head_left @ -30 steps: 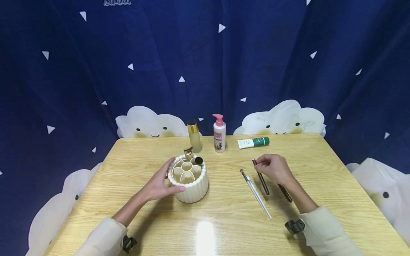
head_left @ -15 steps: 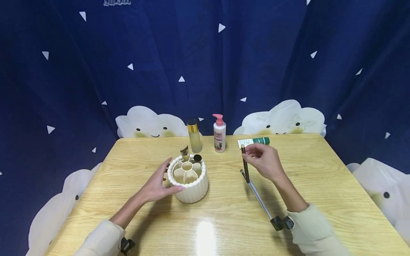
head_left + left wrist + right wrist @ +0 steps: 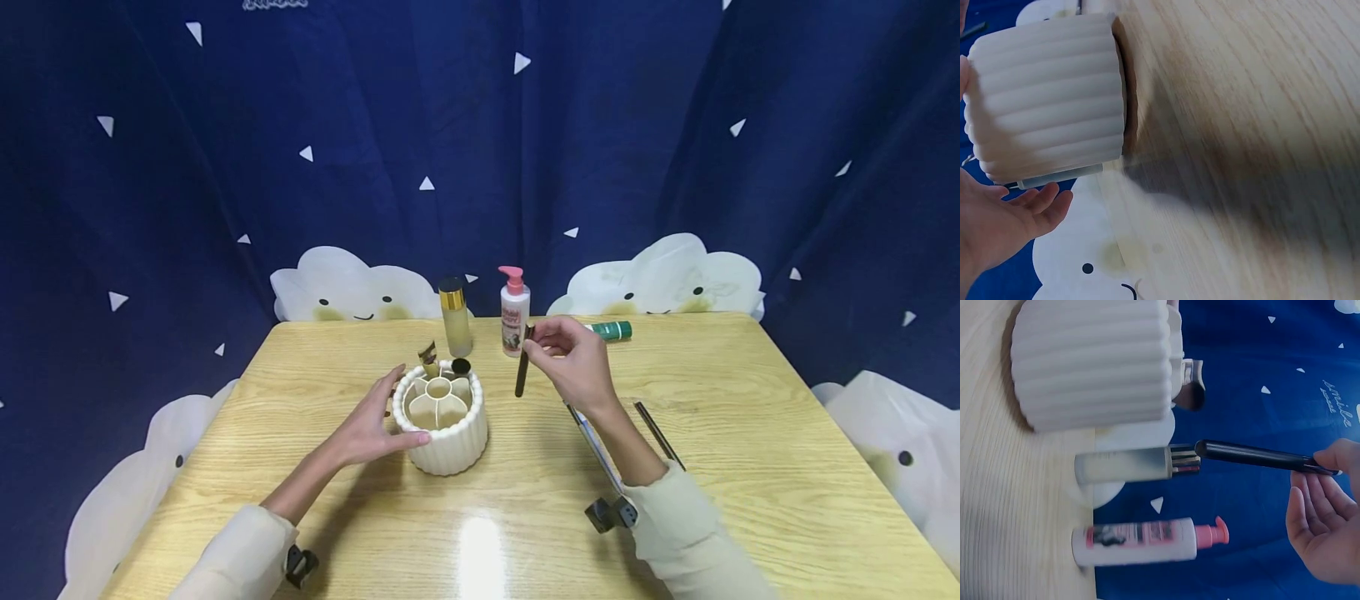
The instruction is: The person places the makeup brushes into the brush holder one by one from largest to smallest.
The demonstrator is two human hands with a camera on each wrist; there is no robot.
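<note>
Right hand [image 3: 576, 367] pinching a slim, black, cylindrical stick [image 3: 522, 372], near the cream, ribbed, round organizer [image 3: 453, 450]; left hand [image 3: 369, 433] grips that organizer!

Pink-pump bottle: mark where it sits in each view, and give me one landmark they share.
Head: the pink-pump bottle stands just right of the picture's centre, near the table's far edge.
Left wrist: not visible.
Right wrist: in the lower half, left of centre, appearing sideways with its pump pointing right.
Shared landmark: the white ribbed holder, left of centre in the head view, upper left in both wrist views.
</note>
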